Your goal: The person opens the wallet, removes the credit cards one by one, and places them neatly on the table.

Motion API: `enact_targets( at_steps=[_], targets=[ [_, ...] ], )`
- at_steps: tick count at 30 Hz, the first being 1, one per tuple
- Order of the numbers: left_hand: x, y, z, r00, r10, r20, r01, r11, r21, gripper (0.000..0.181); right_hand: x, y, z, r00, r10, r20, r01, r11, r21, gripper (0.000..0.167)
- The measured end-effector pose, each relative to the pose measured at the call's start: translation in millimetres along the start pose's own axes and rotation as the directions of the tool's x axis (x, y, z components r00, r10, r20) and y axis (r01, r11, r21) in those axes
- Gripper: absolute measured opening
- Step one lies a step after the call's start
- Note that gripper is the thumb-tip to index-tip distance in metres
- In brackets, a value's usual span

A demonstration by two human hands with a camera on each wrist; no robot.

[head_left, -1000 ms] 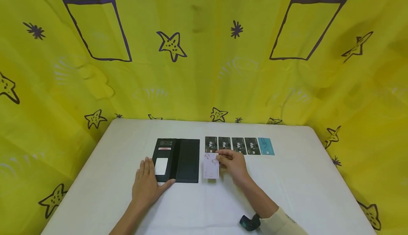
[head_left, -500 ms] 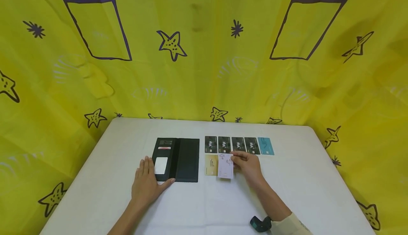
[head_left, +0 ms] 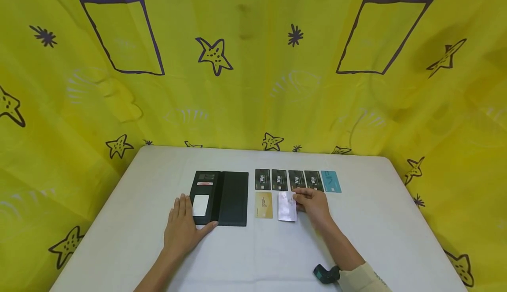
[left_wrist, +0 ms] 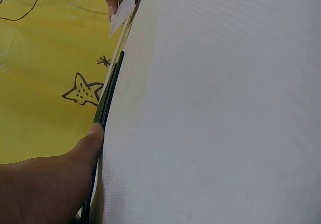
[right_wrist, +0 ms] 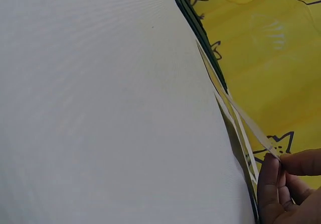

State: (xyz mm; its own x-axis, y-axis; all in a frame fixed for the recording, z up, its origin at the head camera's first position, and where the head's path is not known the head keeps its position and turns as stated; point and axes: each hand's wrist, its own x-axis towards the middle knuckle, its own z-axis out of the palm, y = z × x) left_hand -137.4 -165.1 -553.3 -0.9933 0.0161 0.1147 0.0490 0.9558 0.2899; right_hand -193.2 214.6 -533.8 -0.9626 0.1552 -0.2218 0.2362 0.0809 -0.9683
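Observation:
A black wallet (head_left: 233, 199) lies unfolded on the table, its left side holding cards in slots and a white card (head_left: 200, 205) in a window. My left hand (head_left: 181, 230) rests flat at its lower left edge, fingers straight; in the left wrist view that hand (left_wrist: 60, 179) touches the dark edge. Between thumb and fingers my right hand (head_left: 313, 206) pinches a pale pink card (head_left: 287, 206) by its upper right corner. The right wrist view shows the same hand (right_wrist: 293, 189) gripping the tilted card (right_wrist: 256, 128). Left of it lies a gold card (head_left: 263, 205).
Behind the pink card runs a row of several black cards (head_left: 279, 180), with a blue card (head_left: 331, 181) at its right end. The white table (head_left: 119, 248) meets a yellow patterned curtain (head_left: 253, 85). A dark device (head_left: 326, 274) sits at the right wrist.
My right hand has carried the pink card rightward, uncovering the gold card beside the wallet. The pink card's face now shines with reflected light. My left hand has stayed in place.

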Motion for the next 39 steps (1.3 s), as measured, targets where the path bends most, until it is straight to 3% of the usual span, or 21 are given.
enact_targets(
  at_steps=[6,10,15,25,28,39],
  targets=[
    [-0.9,0.7,-0.8,1.0,0.007,-0.017,-0.007,1.0,0.002,0.123,3.4,4.8,0.9,1.0,-0.016,-0.02,0.015,1.0,-0.022,0.02],
    [-0.4,1.1,-1.1,1.0,0.003,-0.004,-0.003,1.0,0.004,0.123,4.8,8.4,1.8,0.996,-0.07,-0.047,0.062,0.985,-0.162,0.018],
    [1.0,0.2,0.9,1.0,0.003,0.004,-0.003,1.0,0.01,0.123,1.3,7.4,3.3,0.987,-0.159,-0.011,0.143,0.918,-0.369,0.029],
    [1.7,-0.3,0.3,1.0,0.0,0.015,0.001,1.0,-0.009,0.123,-7.5,2.7,8.7,0.975,-0.181,0.126,0.22,0.794,-0.567,0.051],
    [0.6,0.6,-2.0,1.0,0.004,0.009,-0.004,1.0,-0.016,0.123,-9.1,2.0,9.7,0.969,-0.199,0.149,0.248,0.772,-0.585,0.053],
    [-0.3,1.3,-5.1,0.999,-0.005,0.031,0.006,1.0,-0.012,0.122,-7.4,4.0,12.1,0.963,-0.221,0.157,0.27,0.751,-0.602,0.055]
  ],
)
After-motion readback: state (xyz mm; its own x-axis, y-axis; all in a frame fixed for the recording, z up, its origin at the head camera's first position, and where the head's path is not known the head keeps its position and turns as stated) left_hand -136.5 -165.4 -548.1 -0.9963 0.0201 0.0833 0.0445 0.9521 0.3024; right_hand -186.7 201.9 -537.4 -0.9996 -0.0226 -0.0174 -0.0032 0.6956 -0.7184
